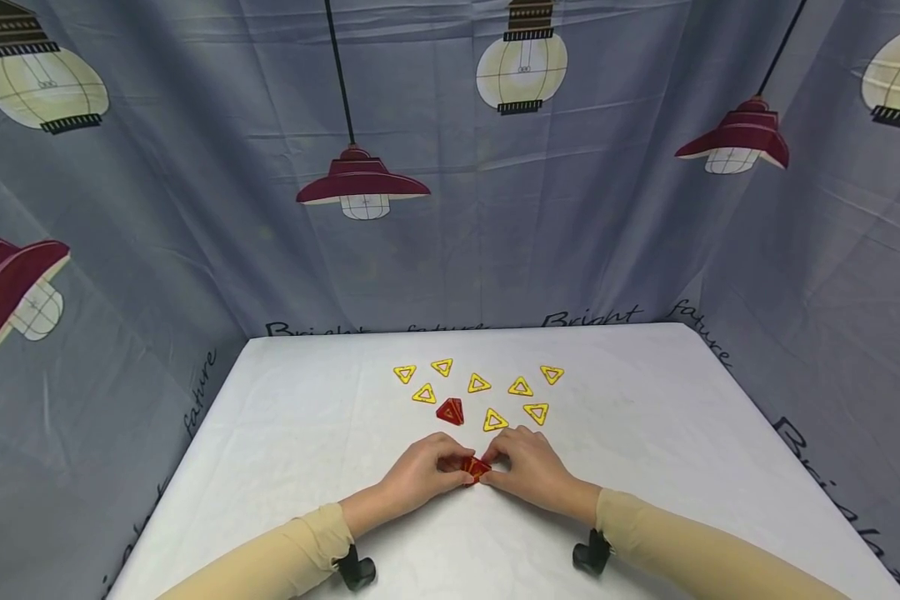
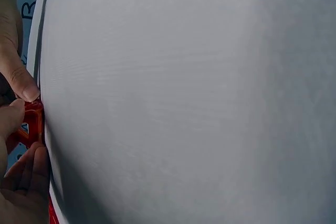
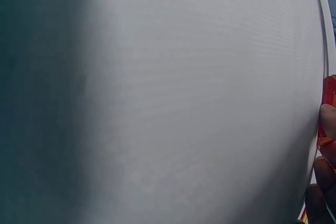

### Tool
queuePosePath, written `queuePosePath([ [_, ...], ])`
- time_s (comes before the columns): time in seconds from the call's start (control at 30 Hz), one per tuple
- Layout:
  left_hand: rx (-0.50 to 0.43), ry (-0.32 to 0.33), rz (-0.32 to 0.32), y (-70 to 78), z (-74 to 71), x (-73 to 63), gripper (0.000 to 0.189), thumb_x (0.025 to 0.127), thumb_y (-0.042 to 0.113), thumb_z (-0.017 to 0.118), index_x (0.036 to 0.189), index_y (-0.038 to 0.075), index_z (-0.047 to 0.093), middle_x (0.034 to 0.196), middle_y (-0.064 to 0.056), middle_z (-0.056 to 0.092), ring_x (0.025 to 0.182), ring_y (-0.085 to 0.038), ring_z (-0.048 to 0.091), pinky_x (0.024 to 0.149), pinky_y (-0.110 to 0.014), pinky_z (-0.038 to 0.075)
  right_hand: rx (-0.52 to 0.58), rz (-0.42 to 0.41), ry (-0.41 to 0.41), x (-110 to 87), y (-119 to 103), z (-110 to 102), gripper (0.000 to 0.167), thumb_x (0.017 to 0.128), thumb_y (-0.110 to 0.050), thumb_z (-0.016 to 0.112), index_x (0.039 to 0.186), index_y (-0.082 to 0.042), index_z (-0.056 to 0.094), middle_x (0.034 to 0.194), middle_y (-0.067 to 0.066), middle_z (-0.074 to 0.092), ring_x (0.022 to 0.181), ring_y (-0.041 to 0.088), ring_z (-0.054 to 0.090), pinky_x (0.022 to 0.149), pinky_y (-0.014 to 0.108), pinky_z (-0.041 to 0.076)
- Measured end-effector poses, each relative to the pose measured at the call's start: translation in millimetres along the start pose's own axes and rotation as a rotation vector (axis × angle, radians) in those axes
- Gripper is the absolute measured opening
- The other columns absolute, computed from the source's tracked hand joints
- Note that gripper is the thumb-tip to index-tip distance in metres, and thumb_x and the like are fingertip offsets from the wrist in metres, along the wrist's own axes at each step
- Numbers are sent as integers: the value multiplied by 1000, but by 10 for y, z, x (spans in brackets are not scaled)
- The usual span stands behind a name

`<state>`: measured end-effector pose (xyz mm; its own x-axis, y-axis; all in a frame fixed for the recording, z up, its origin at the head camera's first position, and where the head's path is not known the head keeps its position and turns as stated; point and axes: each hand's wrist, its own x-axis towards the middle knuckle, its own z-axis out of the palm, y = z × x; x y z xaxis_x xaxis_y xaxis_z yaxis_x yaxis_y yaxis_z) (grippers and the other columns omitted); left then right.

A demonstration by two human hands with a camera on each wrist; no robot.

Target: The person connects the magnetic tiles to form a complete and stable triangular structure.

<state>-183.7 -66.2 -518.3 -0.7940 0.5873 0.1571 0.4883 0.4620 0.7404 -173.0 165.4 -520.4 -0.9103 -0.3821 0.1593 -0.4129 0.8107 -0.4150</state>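
Between both hands, near the middle of the white table, is a small red piece built of triangular frames (image 1: 476,469). My left hand (image 1: 424,472) pinches its left side with thumb and fingers. From the other side my right hand (image 1: 531,467) pinches it too. The left wrist view shows an open red frame (image 2: 34,121) between the fingertips, at the left edge. Only part of the red piece (image 3: 329,92) appears at the right edge of the right wrist view, with orange showing inside. Fingers hide much of it. Just beyond the hands stands a red pyramid (image 1: 451,411).
Several yellow triangle frames lie spread out behind the hands, among them one by the right fingers (image 1: 494,420) and one at the far left (image 1: 404,374). The white table (image 1: 307,400) ends at a grey curtain (image 1: 450,250) printed with lamps.
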Motion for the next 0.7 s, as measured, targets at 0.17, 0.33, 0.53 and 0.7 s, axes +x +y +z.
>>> queuePosePath([
  [0.17,-6,-11,-13,18,4,24,31,89,19,82,118,10,75,101,9,67,88,-2,64,80,-23,53,5,-3,0,4,9,-3,20,79,-36,88,90,-30,73,93,-20,62,87,6,51,78,35,40],
  [0.33,5,-18,-12,39,-1,27,31,90,19,81,119,9,74,99,9,66,87,-3,64,80,-23,54,8,-10,6,0,16,-4,20,79,-37,88,90,-30,73,92,-22,61,87,5,51,78,35,40],
  [0.53,44,-25,-34,46,-15,7,40,88,23,83,124,8,72,108,7,68,95,-8,64,85,-25,53,7,-5,3,-4,4,2,20,78,-36,89,90,-30,74,90,-22,61,87,5,51,78,35,41],
  [0.7,180,-10,-19,19,-23,-29,46,86,30,84,126,12,72,115,6,70,102,-9,60,90,-28,50,15,-1,0,-11,-5,8,20,78,-34,89,91,-29,75,91,-22,62,88,5,52,79,36,41],
])
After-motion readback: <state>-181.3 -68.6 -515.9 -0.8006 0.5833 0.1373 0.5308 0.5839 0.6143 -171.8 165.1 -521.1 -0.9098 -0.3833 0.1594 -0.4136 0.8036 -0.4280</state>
